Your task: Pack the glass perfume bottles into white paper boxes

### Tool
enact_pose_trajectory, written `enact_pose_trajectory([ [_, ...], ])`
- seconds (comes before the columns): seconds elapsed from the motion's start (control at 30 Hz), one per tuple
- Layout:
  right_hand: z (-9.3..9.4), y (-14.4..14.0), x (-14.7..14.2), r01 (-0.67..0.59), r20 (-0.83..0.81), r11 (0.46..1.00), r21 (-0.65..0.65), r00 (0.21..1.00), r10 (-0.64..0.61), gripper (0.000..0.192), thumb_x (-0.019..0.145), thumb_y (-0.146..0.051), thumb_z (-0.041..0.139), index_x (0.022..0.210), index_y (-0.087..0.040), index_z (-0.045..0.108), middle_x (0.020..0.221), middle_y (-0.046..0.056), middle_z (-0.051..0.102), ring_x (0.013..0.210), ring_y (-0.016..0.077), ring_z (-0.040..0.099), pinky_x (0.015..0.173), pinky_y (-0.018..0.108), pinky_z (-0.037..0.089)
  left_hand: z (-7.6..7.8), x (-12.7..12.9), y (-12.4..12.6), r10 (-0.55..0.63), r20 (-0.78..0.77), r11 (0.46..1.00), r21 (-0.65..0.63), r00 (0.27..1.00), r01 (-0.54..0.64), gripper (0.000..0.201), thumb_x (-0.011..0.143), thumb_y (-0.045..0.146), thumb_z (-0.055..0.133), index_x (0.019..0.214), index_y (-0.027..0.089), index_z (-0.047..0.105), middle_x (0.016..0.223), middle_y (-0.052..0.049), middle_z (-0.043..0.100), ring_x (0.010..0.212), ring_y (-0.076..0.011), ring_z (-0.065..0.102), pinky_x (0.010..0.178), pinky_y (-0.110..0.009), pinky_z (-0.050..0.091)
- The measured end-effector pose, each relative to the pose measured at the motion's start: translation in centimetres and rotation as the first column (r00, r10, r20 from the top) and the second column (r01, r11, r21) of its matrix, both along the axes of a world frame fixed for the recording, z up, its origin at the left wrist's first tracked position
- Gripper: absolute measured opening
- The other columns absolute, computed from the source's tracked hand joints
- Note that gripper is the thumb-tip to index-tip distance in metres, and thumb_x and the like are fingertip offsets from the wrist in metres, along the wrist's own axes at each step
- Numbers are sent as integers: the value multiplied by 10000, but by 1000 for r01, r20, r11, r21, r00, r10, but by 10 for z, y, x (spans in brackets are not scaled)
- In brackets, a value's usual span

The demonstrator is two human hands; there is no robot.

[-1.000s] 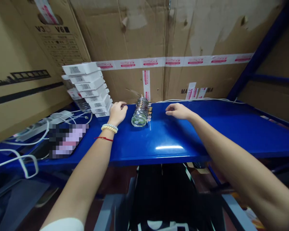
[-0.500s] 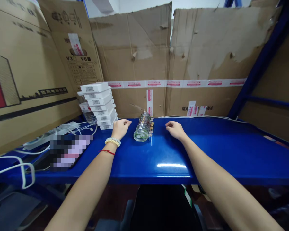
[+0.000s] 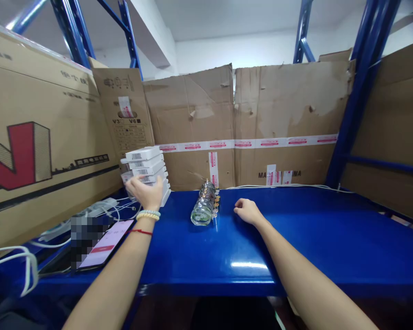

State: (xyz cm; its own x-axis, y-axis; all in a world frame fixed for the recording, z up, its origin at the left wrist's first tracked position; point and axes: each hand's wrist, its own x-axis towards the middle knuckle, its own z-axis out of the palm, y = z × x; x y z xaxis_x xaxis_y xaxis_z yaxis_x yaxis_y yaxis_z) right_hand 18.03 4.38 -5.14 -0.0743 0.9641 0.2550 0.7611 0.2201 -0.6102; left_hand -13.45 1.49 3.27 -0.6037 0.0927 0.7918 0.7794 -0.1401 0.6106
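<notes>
My left hand point(image 3: 145, 191) is raised in front of a stack of white boxes point(image 3: 145, 154) with barcode labels. Its fingers are apart and partly bent; whether they touch the stack I cannot tell. On the blue table my right hand point(image 3: 248, 211) rests with its fingers curled in and nothing visible in them. Between the hands, a row of clear glass bottles point(image 3: 202, 215) runs away from me. Along their right side stands a line of small shiny gold and silver caps point(image 3: 215, 211).
A phone point(image 3: 105, 245) lies at the left of the table point(image 3: 313, 238), near white cables and a power strip point(image 3: 99, 208). A clear plastic bottle point(image 3: 124, 170) is half hidden behind the boxes. Cardboard sheets point(image 3: 192, 110) and blue rack posts point(image 3: 344, 123) enclose the surface.
My left hand has moved left, from beside the glass bottles to the front of the white boxes, and its fingers have spread. My right hand stays in place. The view has tilted upward.
</notes>
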Motion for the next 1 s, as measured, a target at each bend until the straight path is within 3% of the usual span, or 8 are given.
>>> enact_pose_trajectory([
  [0.2,2,-4,-5,39,26,999,-3,999,-39,379,734,-214,593,1104,-134,618,1059,130,678,985,225,620,839,297,450,70,-23,3,8,61,989,-147,998,1,961,531,516,804,1286,166,322,1447,-227,270,1339,-468,244,1036,-645,206],
  [0.3,3,-6,-6,58,29,998,-7,998,-57,475,751,-243,581,1209,-119,551,1104,145,658,1038,241,602,878,314,444,86,-32,8,-28,55,959,-280,998,43,1077,504,603,801,1351,193,277,1505,-232,186,1364,-521,157,1020,-690,150],
  [0.4,3,-6,-7,59,27,998,-18,998,-59,514,755,-260,577,1244,-111,516,1116,153,650,1061,253,592,897,328,440,91,-42,15,-2,55,933,-360,998,22,1092,493,624,789,1363,180,300,1496,-220,254,1357,-516,184,1016,-685,152],
  [0.57,1,-5,-7,51,24,999,-5,998,-51,500,752,-264,572,1229,-124,518,1103,157,655,1062,266,592,896,348,446,90,-58,30,-102,62,943,-311,993,116,849,478,625,795,1116,147,503,1259,-127,549,1319,-486,230,1006,-737,78],
  [0.67,0,-2,-6,60,7,998,20,998,-60,492,740,-263,582,1212,-135,527,1090,150,658,1049,266,594,892,352,448,88,-55,31,-125,45,967,-217,991,131,730,487,594,813,1004,154,545,1185,-101,574,1288,-450,293,1032,-712,73],
  [0.77,1,-1,-6,76,-31,995,66,997,-74,478,729,-258,588,1191,-142,540,1051,135,662,1012,251,602,870,341,458,80,-38,21,-110,-23,991,-80,994,108,714,569,568,785,1097,164,526,1219,-92,554,1257,-413,339,1036,-680,133],
  [0.87,7,-5,-9,78,-106,987,141,992,-63,425,736,-255,577,1145,-139,568,1027,122,661,974,233,606,867,340,458,59,-11,7,-172,-104,985,-11,980,172,676,665,518,741,1196,193,478,1258,-59,534,1257,-373,365,1046,-626,211],
  [1.0,17,-16,-16,17,-326,977,215,944,55,312,760,-348,575,1005,-159,616,938,78,670,865,192,611,833,332,461,20,28,-7,-248,-239,964,32,939,263,700,700,453,726,1263,146,447,1277,-114,526,1189,-299,471,1039,-501,355],
])
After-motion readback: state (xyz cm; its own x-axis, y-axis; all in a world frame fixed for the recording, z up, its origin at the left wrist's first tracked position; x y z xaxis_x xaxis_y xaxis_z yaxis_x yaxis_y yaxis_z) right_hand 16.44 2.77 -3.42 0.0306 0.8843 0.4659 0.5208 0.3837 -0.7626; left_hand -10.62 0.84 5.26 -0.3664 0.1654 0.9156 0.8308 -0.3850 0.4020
